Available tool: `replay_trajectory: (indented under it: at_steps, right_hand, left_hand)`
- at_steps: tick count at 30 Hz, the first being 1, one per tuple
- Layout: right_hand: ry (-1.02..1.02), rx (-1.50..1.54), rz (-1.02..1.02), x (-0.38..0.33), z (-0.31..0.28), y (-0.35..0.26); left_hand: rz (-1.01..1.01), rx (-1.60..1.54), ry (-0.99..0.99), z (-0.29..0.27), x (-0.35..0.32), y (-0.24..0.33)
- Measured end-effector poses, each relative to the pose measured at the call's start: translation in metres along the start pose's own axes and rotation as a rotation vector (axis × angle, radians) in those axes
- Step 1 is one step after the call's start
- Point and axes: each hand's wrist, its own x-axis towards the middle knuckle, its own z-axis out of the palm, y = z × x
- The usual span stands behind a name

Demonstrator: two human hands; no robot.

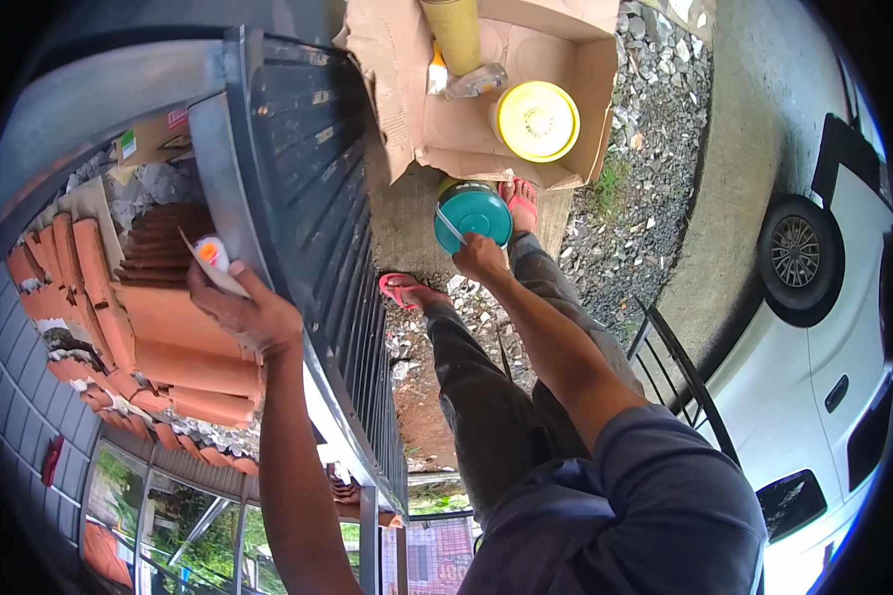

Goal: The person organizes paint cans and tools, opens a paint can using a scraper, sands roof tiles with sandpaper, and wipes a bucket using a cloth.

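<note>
My left hand (248,307) is raised at the left, beside the dark metal slats. Its fingers are closed around a small white object with an orange spot (210,252), and a thin, flat, pale piece shows along it; I cannot make out its exact kind. Lower down in the middle, my right hand (481,258) grips the white handle of a bucket (473,216) with a teal lid. The bucket is upright, close to my feet. My right fingers partly hide the near edge of the lid.
An open cardboard box (541,55) holds a yellow-lidded tub (538,121), a clear bottle (476,81) and a yellow cylinder (453,35). Slatted metal gate (318,169) stands left, terracotta roof tiles (184,327) beyond it. Gravel (655,129) and a white vehicle (824,297) lie right.
</note>
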Motion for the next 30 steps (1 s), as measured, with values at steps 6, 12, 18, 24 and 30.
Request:
replay_trajectory:
  at_steps: [6,12,18,24,30]
  right_hand:
    - [0.038,0.017,-0.188,-0.098,-0.059,-0.020]
    - [0.160,0.156,-0.272,-0.187,-0.126,-0.080]
    - [0.389,0.471,-0.257,-0.146,-0.113,-0.095]
    - [0.390,0.205,-0.341,-0.033,-0.110,-0.105]
    - [0.218,0.053,-0.244,0.074,-0.108,-0.094]
  left_hand:
    - [0.014,0.028,0.017,-0.007,0.005,0.002]
    - [0.041,0.026,0.012,-0.002,0.009,0.001]
    - [0.017,0.000,-0.006,-0.007,0.010,0.000]
    - [-0.012,0.009,-0.029,-0.006,0.006,-0.002]
    - [-0.051,-0.036,-0.042,-0.004,0.007,0.003]
